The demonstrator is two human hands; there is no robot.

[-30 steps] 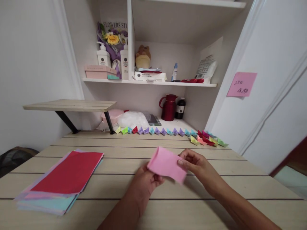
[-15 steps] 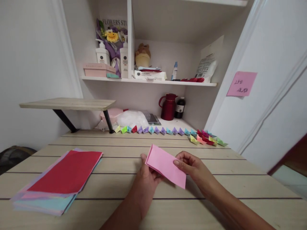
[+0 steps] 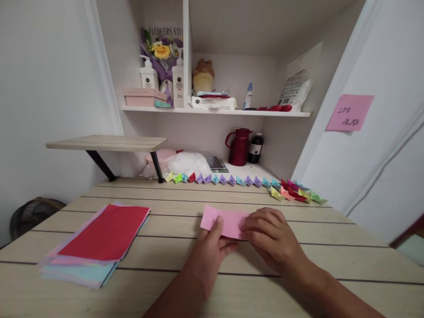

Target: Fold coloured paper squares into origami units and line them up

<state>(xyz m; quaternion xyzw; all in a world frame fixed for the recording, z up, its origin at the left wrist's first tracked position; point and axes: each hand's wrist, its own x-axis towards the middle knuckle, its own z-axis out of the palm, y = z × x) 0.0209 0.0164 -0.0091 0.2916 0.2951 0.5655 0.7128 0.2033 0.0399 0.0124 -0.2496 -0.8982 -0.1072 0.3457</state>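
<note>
A folded sheet of pink paper (image 3: 225, 219) is held between both hands just above the table, its long side running left to right. My left hand (image 3: 213, 243) pinches it near the left end, thumb on top and fingers underneath. My right hand (image 3: 271, 232) grips the right end, and its curled fingers cover that edge. To the left lies a stack of coloured paper (image 3: 106, 234) with a red sheet uppermost. Small folded paper boats (image 3: 223, 180) stand in a row along the back of the table.
More boats cluster at the back right (image 3: 296, 192). A raised wooden shelf (image 3: 109, 143) stands on black legs at the back left. Behind the table are a dark red jug (image 3: 239, 148), a brown bottle (image 3: 255, 149) and a white plastic bag (image 3: 189, 164).
The pink paper has turned from a slanted position to nearly level and shows a narrower face. My left thumb has moved onto its front. My right hand has rolled over its right end.
</note>
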